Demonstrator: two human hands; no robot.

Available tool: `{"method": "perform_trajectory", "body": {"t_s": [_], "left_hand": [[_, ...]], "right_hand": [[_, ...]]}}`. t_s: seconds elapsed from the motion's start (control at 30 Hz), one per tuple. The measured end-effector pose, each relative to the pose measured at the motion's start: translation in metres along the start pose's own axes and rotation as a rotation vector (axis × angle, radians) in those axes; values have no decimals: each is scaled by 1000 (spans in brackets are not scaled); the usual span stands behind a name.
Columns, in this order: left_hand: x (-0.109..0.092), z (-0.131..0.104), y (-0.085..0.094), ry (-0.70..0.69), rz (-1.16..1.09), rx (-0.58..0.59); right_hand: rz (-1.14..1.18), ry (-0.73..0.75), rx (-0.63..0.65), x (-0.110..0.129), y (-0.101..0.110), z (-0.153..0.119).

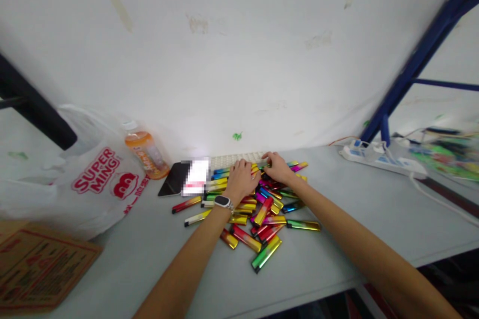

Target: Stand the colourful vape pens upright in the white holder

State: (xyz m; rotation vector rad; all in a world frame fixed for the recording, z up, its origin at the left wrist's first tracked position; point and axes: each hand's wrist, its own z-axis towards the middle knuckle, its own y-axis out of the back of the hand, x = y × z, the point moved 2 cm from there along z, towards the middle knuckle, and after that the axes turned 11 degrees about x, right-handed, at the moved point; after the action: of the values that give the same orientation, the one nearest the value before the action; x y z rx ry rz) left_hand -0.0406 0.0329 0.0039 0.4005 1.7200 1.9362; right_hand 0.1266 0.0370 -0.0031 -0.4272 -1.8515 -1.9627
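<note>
On the pale grey bench, seen from the head camera, both of the person's hands rest at the far edge of a heap of lighters, metallic sticks in gold, red, green, blue and magenta that lie scattered across the middle of the surface. The left hand, with a watch on its wrist, lies palm down on the pile, fingers curled over a few yellow and gold ones; whether its grip actually closes on any of them cannot be told. The right hand sits just beside it, fingertips pressed down among the lighters near a pale tray against the wall; its grip likewise cannot be made out. Several lighters lie apart from the heap, among them a green and gold lighter nearest the person. To the left of the pile lies a dark phone, then an orange drink bottle and a white plastic bag with red lettering, with a cardboard box at the near corner. A white power strip lies well apart on the right.
</note>
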Motion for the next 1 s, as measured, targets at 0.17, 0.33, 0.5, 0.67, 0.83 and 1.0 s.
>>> {"method": "perform_trajectory", "body": {"t_s": [0.17, 0.33, 0.5, 0.67, 0.83, 1.0], "left_hand": [[1, 3, 3, -9, 23, 52], [0, -1, 7, -30, 37, 20], [0, -13, 9, -75, 57, -8], [-1, -32, 16, -104, -20, -45], [3, -53, 23, -100, -53, -94], [9, -58, 15, -51, -33, -86]], "right_hand": [[-40, 21, 19, 0, -2, 1], [-108, -2, 34, 4, -2, -1], [-129, 47, 74, 10, -2, -6], [-130, 69, 28, 20, -3, -12], [-145, 16, -165, 35, -1, -24], [-183, 74, -207, 53, -8, -29]]}}
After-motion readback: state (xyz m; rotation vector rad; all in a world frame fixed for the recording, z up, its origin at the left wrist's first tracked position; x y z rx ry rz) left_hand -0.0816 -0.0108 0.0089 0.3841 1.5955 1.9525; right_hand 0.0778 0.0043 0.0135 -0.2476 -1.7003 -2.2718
